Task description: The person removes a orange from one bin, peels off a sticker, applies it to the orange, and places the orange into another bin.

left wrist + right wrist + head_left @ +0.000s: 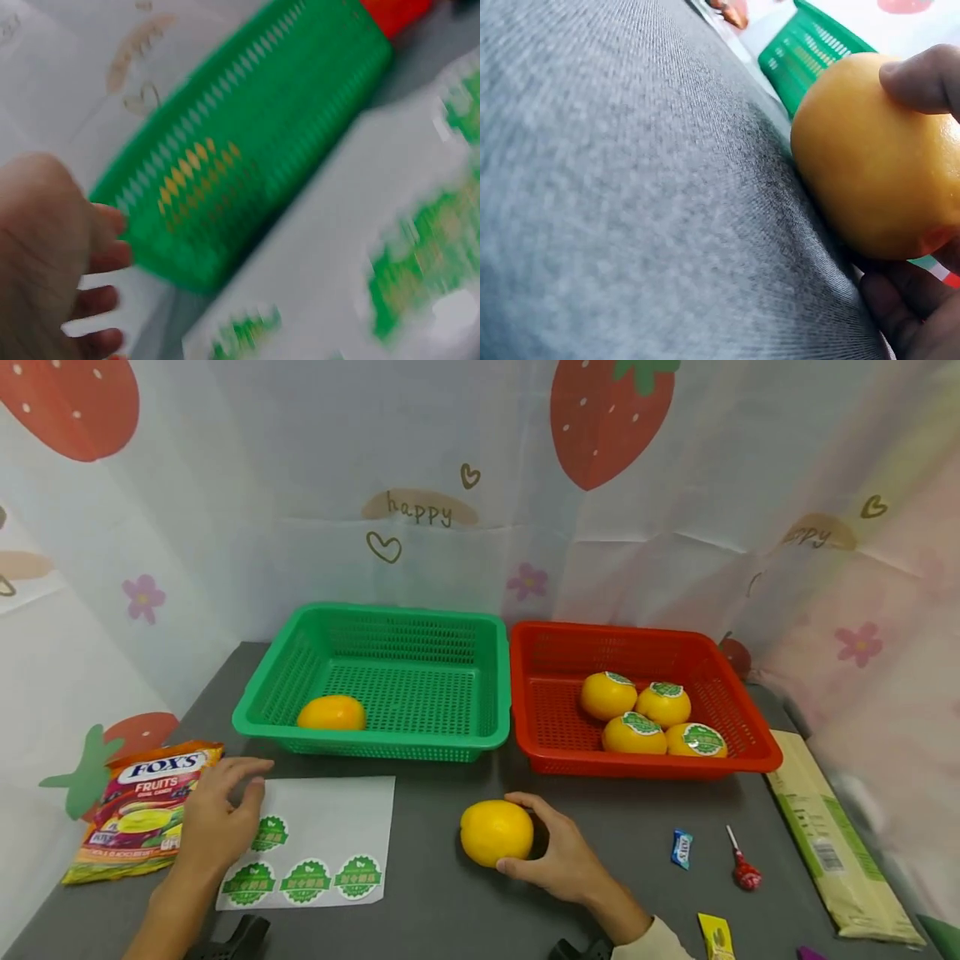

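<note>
On the grey tabletop, a yellow-orange citrus fruit (497, 833) sits between the thumb and fingers of my right hand (557, 853), which grips its right side. No sticker shows on the visible side of this fruit (866, 154) in the right wrist view. My left hand (222, 817) is at the left edge of a white sheet (330, 806) of round green stickers (305, 881), beside a Fox's candy bag (142, 814). Its fingers are loosely bent and nothing shows in them; in the left wrist view the same hand (45, 255) looks blurred.
Behind the sheet stands a green basket (375, 745) with one plain fruit (332, 713). To its right, a red basket (645, 765) holds several stickered fruits (633, 733). A blue candy (682, 848), a lollipop (746, 872), a yellow packet (716, 935) and a long pale-green package (840, 843) lie at right.
</note>
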A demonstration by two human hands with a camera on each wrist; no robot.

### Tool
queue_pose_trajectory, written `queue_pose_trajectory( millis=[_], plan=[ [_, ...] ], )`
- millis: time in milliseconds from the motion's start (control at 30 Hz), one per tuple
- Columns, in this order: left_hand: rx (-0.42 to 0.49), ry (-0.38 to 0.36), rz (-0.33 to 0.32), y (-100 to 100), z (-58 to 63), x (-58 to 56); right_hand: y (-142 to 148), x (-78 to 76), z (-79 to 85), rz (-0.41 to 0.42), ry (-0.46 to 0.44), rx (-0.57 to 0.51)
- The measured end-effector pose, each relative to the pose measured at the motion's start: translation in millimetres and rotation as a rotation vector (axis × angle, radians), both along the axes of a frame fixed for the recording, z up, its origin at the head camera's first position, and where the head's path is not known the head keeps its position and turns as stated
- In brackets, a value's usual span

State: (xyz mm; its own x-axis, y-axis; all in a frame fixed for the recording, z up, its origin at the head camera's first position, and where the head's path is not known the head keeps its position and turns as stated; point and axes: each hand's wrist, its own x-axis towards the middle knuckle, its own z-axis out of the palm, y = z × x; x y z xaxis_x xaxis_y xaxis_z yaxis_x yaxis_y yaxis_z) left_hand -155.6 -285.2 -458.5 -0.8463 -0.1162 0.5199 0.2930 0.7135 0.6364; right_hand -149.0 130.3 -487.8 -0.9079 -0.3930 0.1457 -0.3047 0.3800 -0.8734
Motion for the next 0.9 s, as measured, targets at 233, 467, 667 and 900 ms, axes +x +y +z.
queue_pose_trajectory(
  millis=[233,467,667,900],
  plan=[
    [-0.141,-0.343,-0.109,-15,-18.9,5.3,2,-2.2,-6.1,0.028,-0.007,-0.015],
    [-0.214,-0.424,-0.13,-16,-21.1,4.5,2,-4.0,-6.6,0.052,0.013,-0.021],
    [-0.198,-0.419,-0.119,-16,-18.6,5.2,3,-5.8,-7.1,0.069,0.033,-0.025],
    [-0.186,-0.479,-0.144,-19,-12.9,8.0,3,-5.4,-8.2,0.076,0.028,-0.032]
  ],
)
